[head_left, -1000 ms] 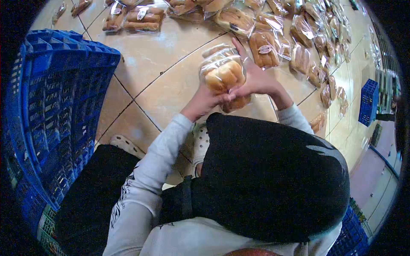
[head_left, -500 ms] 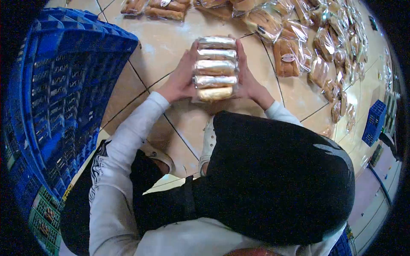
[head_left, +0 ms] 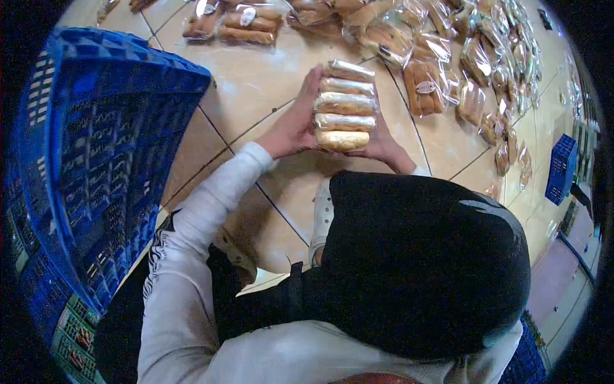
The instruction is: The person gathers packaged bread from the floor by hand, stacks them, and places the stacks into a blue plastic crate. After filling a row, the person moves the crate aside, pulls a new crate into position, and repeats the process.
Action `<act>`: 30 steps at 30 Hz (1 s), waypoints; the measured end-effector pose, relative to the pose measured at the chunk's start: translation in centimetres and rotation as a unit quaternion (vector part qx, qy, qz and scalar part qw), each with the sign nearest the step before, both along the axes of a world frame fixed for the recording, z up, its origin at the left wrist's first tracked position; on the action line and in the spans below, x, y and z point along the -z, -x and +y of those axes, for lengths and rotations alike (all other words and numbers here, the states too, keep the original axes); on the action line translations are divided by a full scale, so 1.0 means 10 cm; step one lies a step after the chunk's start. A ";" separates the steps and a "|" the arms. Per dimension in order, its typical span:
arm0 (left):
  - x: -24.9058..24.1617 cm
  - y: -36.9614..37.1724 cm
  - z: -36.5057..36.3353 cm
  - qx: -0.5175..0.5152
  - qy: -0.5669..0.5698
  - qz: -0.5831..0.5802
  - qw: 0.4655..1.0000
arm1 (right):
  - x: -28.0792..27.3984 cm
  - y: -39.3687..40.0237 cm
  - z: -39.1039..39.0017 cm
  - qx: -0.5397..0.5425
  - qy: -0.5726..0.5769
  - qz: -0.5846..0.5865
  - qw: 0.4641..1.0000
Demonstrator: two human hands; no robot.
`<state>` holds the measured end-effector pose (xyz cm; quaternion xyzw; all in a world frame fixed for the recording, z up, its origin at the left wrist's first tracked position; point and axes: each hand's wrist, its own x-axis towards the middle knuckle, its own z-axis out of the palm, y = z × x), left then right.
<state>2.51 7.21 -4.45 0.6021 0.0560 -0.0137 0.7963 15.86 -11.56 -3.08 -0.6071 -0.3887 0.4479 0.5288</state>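
A clear plastic pack of several long bread rolls [head_left: 345, 105] is held above the tiled floor [head_left: 256, 83], rolls stacked one above another. My left hand [head_left: 295, 125] grips its left side, fingers along the pack's edge. My right hand [head_left: 382, 142] holds the right side, mostly hidden behind the pack. Both white sleeves reach up from below a black garment [head_left: 416, 256] that fills the lower middle of the view.
A stack of blue plastic crates [head_left: 96, 147] stands at the left. Many wrapped bread packs [head_left: 441, 70] lie on the floor along the top and right. Another blue crate [head_left: 561, 168] sits far right. A white shoe [head_left: 322, 217] shows below the hands.
The pack went from bun tops facing me to an edge-on stack gripped on both sides. Since half a second ago it shifted slightly right and tilted.
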 end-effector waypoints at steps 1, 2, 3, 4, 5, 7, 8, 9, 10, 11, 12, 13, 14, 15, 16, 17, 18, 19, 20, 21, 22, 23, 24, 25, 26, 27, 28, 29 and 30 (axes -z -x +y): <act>-0.13 0.05 -0.03 0.017 -0.021 -0.015 1.000 | -0.04 0.03 -0.02 -0.001 0.012 0.000 1.000; -0.25 0.10 -0.06 0.033 -0.042 -0.031 0.998 | -0.11 0.05 -0.06 -0.001 0.024 -0.003 1.000; -0.31 0.09 -0.10 0.027 -0.096 -0.075 0.992 | -0.23 0.06 -0.13 0.000 0.044 -0.011 0.999; -0.37 0.09 -0.14 0.017 -0.151 -0.117 0.982 | -0.32 0.06 -0.09 -0.005 0.052 -0.019 0.998; -0.45 0.06 -0.12 0.002 -0.197 -0.162 0.967 | -0.47 0.02 -0.07 -0.008 0.062 -0.029 0.998; -0.72 -0.12 -0.09 -0.051 -0.252 -0.263 0.930 | -0.78 -0.07 -0.04 -0.014 0.072 -0.057 0.996; -0.90 -0.24 -0.04 -0.081 -0.268 -0.319 0.905 | -0.96 -0.16 -0.04 -0.010 0.075 -0.074 0.994; -1.37 -0.23 0.16 -0.115 -0.321 -0.367 0.865 | -1.21 -0.15 0.22 -0.028 0.047 -0.092 0.994; -1.67 -0.37 0.19 -0.135 -0.352 -0.417 0.827 | -1.34 -0.21 0.29 -0.030 0.029 -0.104 0.994; -2.04 -0.47 0.28 -0.147 -0.405 -0.423 0.797 | -1.58 -0.30 0.34 -0.029 0.022 -0.124 0.992; -2.39 -0.57 0.37 -0.160 -0.455 -0.427 0.765 | -1.80 -0.31 0.47 -0.031 0.005 -0.141 0.990; -2.74 -0.63 0.46 -0.155 -0.504 -0.427 0.734 | -2.04 -0.32 0.59 -0.032 -0.012 -0.158 0.987; -3.07 -0.59 0.64 -0.154 -0.539 -0.421 0.713 | -2.27 -0.29 0.80 -0.038 -0.031 -0.175 0.983; -3.38 -0.52 0.75 -0.145 -0.573 -0.413 0.693 | -2.52 -0.26 0.94 -0.046 -0.053 -0.192 0.979; -3.64 -0.42 0.89 -0.138 -0.597 -0.407 0.678 | -2.74 -0.21 1.13 -0.055 -0.074 -0.205 0.975; -3.86 -0.24 1.01 -0.132 -0.616 -0.399 0.666 | -2.97 -0.12 1.31 -0.067 -0.095 -0.218 0.969; -4.06 -0.06 1.15 -0.125 -0.631 -0.390 0.659 | -3.19 -0.03 1.49 -0.079 -0.115 -0.229 0.963; -4.24 0.20 1.26 -0.116 -0.645 -0.375 0.655 | -3.39 0.09 1.67 -0.093 -0.135 -0.236 0.958; -4.41 0.47 1.42 -0.101 -0.664 -0.357 0.649 | -3.57 0.24 1.87 -0.109 -0.153 -0.243 0.952; -4.56 0.74 1.54 -0.094 -0.677 -0.339 0.646 | -3.72 0.42 2.11 -0.132 -0.175 -0.242 0.945; -4.67 1.04 1.66 -0.091 -0.687 -0.320 0.646 | -3.87 0.58 2.29 -0.149 -0.184 -0.247 0.940; -4.77 1.35 1.80 -0.090 -0.696 -0.298 0.647 | -3.98 0.79 2.55 -0.175 -0.202 -0.243 0.932; -4.83 1.68 1.92 -0.094 -0.706 -0.273 0.647 | -4.08 0.99 2.74 -0.194 -0.209 -0.242 0.927; -4.89 2.01 2.04 -0.100 -0.712 -0.248 0.649 | -4.15 1.25 3.00 -0.224 -0.222 -0.233 0.920; -4.91 2.35 2.16 -0.108 -0.721 -0.221 0.648 | -4.19 1.50 3.24 -0.250 -0.232 -0.226 0.912; -4.90 2.69 2.27 -0.121 -0.725 -0.196 0.649 | -4.20 1.77 3.48 -0.276 -0.239 -0.217 0.905; -4.87 3.03 2.38 -0.136 -0.728 -0.172 0.649 | -4.19 2.06 3.74 -0.304 -0.243 -0.207 0.898; -4.81 3.38 2.52 -0.157 -0.728 -0.149 0.651 | -4.16 2.34 3.97 -0.330 -0.248 -0.196 0.889; -4.69 3.73 2.66 -0.203 -0.723 -0.111 0.651 | -4.11 2.63 4.19 -0.356 -0.249 -0.186 0.881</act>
